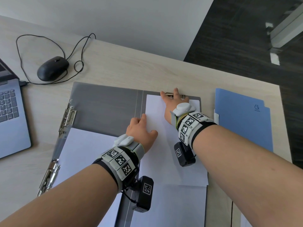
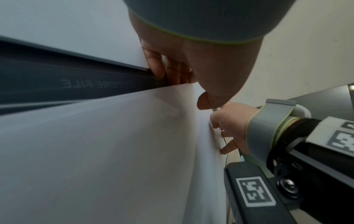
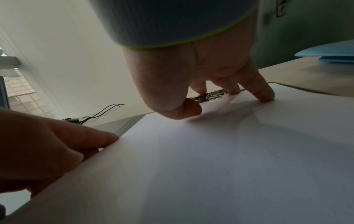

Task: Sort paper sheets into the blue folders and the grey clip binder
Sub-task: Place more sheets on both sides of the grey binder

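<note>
The grey clip binder (image 1: 105, 108) lies open on the table, with a stack of white sheets on its right half. The top sheet (image 1: 164, 153) has its left edge lifted. My left hand (image 1: 141, 123) pinches that edge, fingers underneath and thumb on top, as the left wrist view shows at the hand (image 2: 180, 84). My right hand (image 1: 170, 94) is at the sheet's far end. Its thumb and forefinger are curled on the metal clip (image 3: 212, 94), and its other fingers press on the paper (image 3: 229, 151). Blue folders (image 1: 242, 125) lie shut to the right.
Another binder with metal ring mechanisms (image 1: 68, 115) and a white sheet (image 1: 85, 149) lies at the front left. A laptop (image 1: 11, 115) and a corded black mouse (image 1: 52, 68) occupy the left. The table's far edge (image 1: 147, 51) and right edge (image 1: 285, 122) are close.
</note>
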`<act>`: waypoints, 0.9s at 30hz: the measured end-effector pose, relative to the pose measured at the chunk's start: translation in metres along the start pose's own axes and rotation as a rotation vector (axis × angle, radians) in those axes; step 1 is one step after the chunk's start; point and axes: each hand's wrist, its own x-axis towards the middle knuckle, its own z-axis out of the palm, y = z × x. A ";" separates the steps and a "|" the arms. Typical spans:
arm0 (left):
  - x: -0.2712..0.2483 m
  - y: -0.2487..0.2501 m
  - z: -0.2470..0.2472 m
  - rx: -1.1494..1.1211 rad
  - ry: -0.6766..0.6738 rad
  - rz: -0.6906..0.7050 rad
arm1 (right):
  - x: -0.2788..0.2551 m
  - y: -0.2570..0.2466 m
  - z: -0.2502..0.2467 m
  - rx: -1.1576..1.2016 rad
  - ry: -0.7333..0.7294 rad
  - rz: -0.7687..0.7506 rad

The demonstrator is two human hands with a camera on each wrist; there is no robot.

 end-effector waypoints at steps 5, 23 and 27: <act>-0.001 0.001 0.000 0.004 -0.002 0.004 | 0.003 0.001 0.002 -0.064 -0.019 -0.010; -0.001 -0.002 -0.003 -0.007 -0.056 0.005 | 0.007 0.007 0.026 -0.121 0.161 -0.034; -0.001 -0.004 -0.005 -0.061 -0.067 0.000 | 0.000 0.013 0.019 -0.010 0.116 -0.072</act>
